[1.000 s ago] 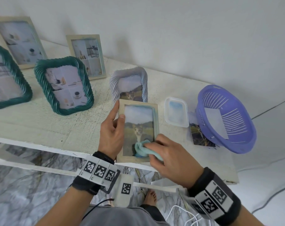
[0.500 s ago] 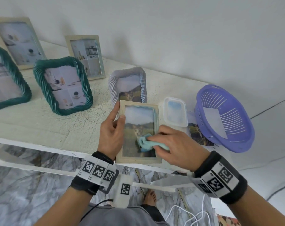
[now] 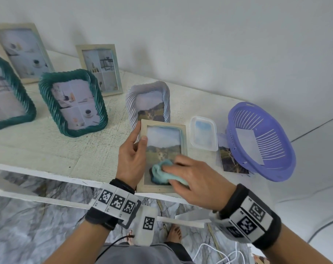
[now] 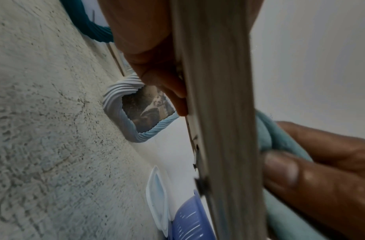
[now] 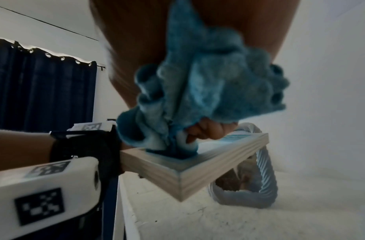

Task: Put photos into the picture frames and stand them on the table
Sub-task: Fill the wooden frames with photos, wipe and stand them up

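Observation:
A pale wooden frame (image 3: pixel 183 130) with a cat photo behind its glass is held above the table's front edge. My left hand (image 3: pixel 132 159) grips its left side, thumb on the front. My right hand (image 3: pixel 196 180) holds a bunched teal cloth (image 3: pixel 160 173) and presses it on the lower part of the glass. The frame's edge (image 4: pixel 222 113) fills the left wrist view, with the cloth (image 4: pixel 276 138) beside it. In the right wrist view the cloth (image 5: pixel 198 91) sits on the frame (image 5: pixel 198 175).
Standing on the white table (image 3: pixel 47 149) are a light blue ribbed frame (image 3: pixel 166 96), two green ribbed frames (image 3: pixel 47 88), and two pale wooden frames (image 3: pixel 116 63). A clear lidded box (image 3: pixel 203 134), a loose photo (image 3: pixel 230 161) and a purple basket (image 3: pixel 276 168) lie right.
My right hand and the cloth slid down and to the left over the glass. The left hand and the frame have hardly moved.

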